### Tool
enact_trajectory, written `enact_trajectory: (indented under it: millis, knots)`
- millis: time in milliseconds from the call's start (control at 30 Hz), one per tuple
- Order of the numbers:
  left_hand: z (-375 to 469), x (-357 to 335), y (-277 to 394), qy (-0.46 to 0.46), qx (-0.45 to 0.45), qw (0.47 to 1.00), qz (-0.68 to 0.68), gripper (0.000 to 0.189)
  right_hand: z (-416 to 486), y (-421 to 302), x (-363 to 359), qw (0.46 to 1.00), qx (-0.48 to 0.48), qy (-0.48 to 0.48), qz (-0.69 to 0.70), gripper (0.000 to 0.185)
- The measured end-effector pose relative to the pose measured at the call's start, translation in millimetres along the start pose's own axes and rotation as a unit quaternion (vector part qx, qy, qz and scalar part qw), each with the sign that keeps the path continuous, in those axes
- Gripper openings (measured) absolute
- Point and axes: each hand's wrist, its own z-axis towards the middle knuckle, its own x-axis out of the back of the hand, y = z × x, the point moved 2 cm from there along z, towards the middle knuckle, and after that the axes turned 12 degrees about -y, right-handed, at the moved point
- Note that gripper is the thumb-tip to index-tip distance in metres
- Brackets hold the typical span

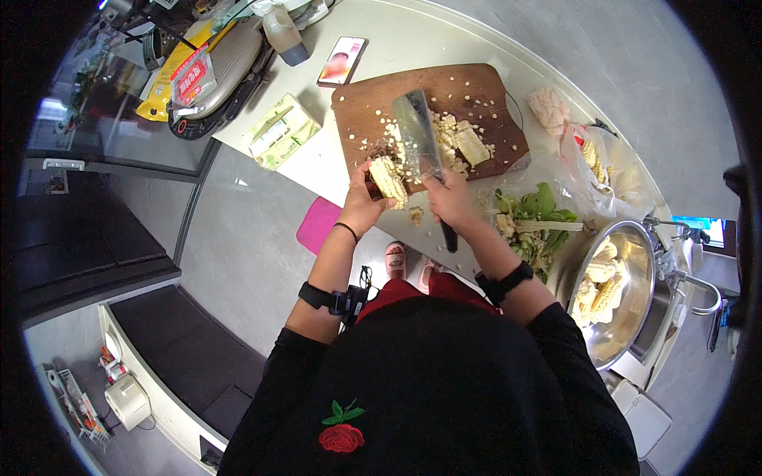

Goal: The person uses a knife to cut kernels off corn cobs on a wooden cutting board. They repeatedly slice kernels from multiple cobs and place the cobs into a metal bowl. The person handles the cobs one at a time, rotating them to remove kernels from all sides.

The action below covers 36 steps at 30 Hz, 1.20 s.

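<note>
My left hand (pixel 364 203) grips a piece of pale corn cob (pixel 389 181) at the near left edge of a brown wooden cutting board (pixel 369 107). In my right hand (pixel 450 199) is the handle of a cleaver (pixel 414 122), its broad blade pointing away from me over the board. Cut corn kernels (pixel 446 128) lie in a heap to the right of the blade. Among them rests a slab of kernels (pixel 472 147) still joined together. More loose kernels are scattered across the board, and a small corn scrap (pixel 416 215) lies off its near edge.
At right, a steel bowl (pixel 646 285) holds several corn pieces (pixel 604 282), beside green leafy scraps (pixel 539 214) and a plastic bag (pixel 631 172) with corn. A phone (pixel 341 60), a tissue pack (pixel 284 132), a bottle (pixel 284 35) and an electric griddle (pixel 229 74) stand at left.
</note>
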Motion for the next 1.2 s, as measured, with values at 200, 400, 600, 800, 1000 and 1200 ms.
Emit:
enact_trajectory:
  millis: [200, 400, 600, 800, 1000, 1200]
  knots:
    - [13, 1, 2, 0.046, -0.009, 0.998, 0.041, 0.080, -21, 10, 11, 0.999, -0.032, -0.020, -0.010, 0.022]
    - [14, -6, 19, 0.090, -0.089, 0.990, 0.056, 0.083, -25, 10, 7, 1.000, -0.025, -0.007, 0.006, 0.016]
    - [-6, 7, 14, 0.046, -0.141, 0.988, -0.052, 0.054, -37, 2, 18, 0.999, 0.007, 0.007, -0.033, 0.019]
    - [-20, 6, -12, 0.087, -0.147, 0.985, 0.000, 0.049, -40, 14, 18, 0.971, 0.060, 0.013, -0.231, 0.027]
    - [-28, -3, -8, 0.148, -0.072, 0.976, 0.140, 0.053, -45, 9, 2, 0.943, 0.123, 0.003, -0.310, 0.027]
    - [-29, -11, 4, 0.186, -0.089, 0.937, 0.282, 0.052, -37, -4, -19, 0.920, 0.126, -0.025, -0.370, 0.028]
